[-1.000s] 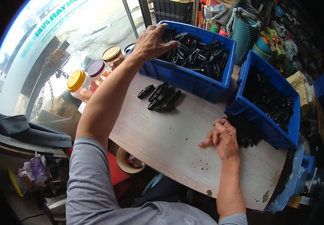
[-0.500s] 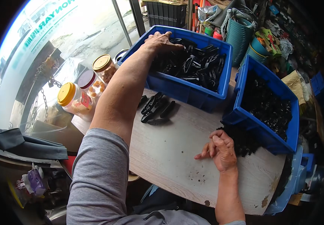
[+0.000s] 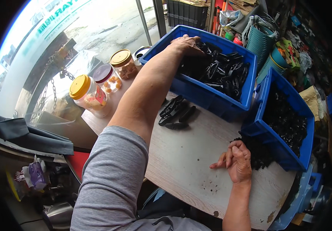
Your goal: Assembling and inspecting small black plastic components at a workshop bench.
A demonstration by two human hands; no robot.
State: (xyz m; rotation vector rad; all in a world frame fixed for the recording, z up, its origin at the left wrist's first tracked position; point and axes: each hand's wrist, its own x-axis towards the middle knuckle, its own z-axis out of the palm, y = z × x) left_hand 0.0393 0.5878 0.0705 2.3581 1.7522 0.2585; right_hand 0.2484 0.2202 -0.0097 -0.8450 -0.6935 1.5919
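Observation:
My left hand (image 3: 187, 43) reaches over the far-left part of a large blue bin (image 3: 212, 92). The bin holds many black plastic clip-like parts (image 3: 227, 71). The left fingers dip among the parts and are mostly hidden, so whether they grip one is unclear. On the table in front of the bin lie several similar black parts (image 3: 172, 109). My right hand (image 3: 239, 163) rests on its side on the table, fingers loosely bent and one stretched out, with nothing visible in it. Beside it, a pile of small black pieces (image 3: 256, 152) sits against a second blue bin (image 3: 279, 144).
The second bin holds small black pieces (image 3: 283, 119). Jars with yellow (image 3: 80, 87), purple and gold lids line the table's left edge by the window. Stacked teal baskets (image 3: 258, 46) and a black crate (image 3: 187, 15) stand behind. A light wood-grain table (image 3: 185, 165) lies beneath my hands.
The whole view has shifted, so things appear farther right. My left hand has sunk deeper among the black parts, its fingers less visible. My right hand keeps nearly the same pose.

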